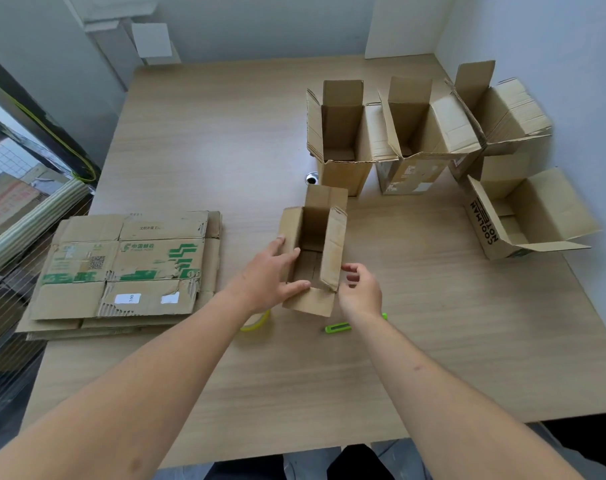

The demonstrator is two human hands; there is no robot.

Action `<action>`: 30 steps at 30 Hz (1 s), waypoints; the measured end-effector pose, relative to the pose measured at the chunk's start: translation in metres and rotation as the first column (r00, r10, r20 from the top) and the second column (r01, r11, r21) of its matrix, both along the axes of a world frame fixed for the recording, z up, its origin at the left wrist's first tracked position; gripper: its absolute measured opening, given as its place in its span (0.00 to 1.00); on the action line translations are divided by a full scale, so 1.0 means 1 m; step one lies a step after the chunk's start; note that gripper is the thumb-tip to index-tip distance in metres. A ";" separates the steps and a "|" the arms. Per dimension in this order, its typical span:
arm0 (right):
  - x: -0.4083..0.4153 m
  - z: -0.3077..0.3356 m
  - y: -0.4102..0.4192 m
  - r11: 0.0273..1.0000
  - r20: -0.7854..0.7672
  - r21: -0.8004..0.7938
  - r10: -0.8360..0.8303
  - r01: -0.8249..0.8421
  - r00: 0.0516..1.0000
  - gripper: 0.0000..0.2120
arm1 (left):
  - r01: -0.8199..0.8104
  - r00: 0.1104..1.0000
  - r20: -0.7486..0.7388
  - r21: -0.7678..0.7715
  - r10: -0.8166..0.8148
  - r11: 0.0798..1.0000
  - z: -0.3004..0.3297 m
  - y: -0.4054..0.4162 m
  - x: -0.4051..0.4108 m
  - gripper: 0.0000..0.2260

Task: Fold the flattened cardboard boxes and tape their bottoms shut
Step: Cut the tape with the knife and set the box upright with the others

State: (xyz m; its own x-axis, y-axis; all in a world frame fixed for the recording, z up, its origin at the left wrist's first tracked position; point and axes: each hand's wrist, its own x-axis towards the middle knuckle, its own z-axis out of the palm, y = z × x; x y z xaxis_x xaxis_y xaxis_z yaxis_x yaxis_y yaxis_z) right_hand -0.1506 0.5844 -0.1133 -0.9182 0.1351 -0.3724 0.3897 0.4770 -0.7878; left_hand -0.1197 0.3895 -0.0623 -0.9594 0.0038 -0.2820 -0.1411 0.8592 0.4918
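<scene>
A small brown cardboard box (332,247) stands upright in the middle of the table with its top flaps open. My left hand (270,275) grips its left wall, the thumb curled over the near edge into the opening. My right hand (360,289) hovers just right of the box with loosely curled fingers, holding nothing. A stack of flattened cardboard boxes (121,271) with green print lies on the left. A roll of clear tape (256,323) with a yellow-green core lies partly hidden under my left wrist. A green utility knife (339,328) lies near my right wrist.
Several folded open boxes stand at the back right: two tall ones (339,140) (415,136), one against the wall (502,109) and one printed "COOLMAN" (523,216). A metal grommet (312,177) sits in the wooden table (433,341). A window is on the left.
</scene>
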 end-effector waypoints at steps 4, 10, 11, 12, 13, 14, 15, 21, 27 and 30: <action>-0.002 0.025 0.000 0.995 -0.159 -0.091 0.026 -0.041 0.987 0.15 | -0.022 1.000 0.011 -0.017 0.022 1.000 0.003 0.013 -0.001 0.38; 0.003 0.040 0.006 0.965 -0.279 0.122 0.259 -0.233 0.925 0.27 | -0.027 0.998 0.051 -0.028 0.028 0.999 0.007 0.018 -0.005 0.38; 0.005 0.039 0.009 0.979 -0.322 0.132 0.189 -0.154 0.928 0.25 | -0.027 0.998 0.055 -0.022 0.028 0.999 0.007 0.017 -0.005 0.38; 0.006 0.039 0.013 0.984 -0.346 0.156 0.137 -0.087 0.928 0.24 | -0.025 0.998 0.058 -0.016 0.026 1.000 0.006 0.016 -0.004 0.38; 0.008 0.037 0.017 0.979 -0.343 0.200 0.116 -0.048 0.932 0.23 | -0.021 0.998 0.060 -0.007 0.021 1.000 0.005 0.016 -0.004 0.38; 0.009 0.035 0.021 0.962 -0.320 0.270 0.134 -0.045 0.938 0.21 | -0.016 0.998 0.061 0.003 0.015 1.000 0.004 0.016 -0.005 0.38; 0.009 0.032 0.024 0.934 -0.270 0.349 0.178 -0.076 0.946 0.19 | -0.011 0.998 0.062 0.012 0.010 1.000 0.003 0.016 -0.005 0.38; -0.002 0.030 -0.002 0.878 0.004 0.427 0.238 -0.217 0.971 0.12 | 0.045 0.997 0.058 0.043 -0.048 0.998 -0.002 0.008 -0.013 0.39; 0.003 0.042 -0.010 0.908 -0.052 0.416 0.083 -0.054 0.995 0.07 | 0.128 0.990 0.058 0.074 -0.132 0.989 -0.004 0.002 -0.018 0.37; 0.005 0.051 0.001 0.915 -0.069 0.404 0.028 0.002 0.997 0.06 | 0.177 0.980 0.070 0.104 -0.185 0.979 0.001 0.010 -0.023 0.35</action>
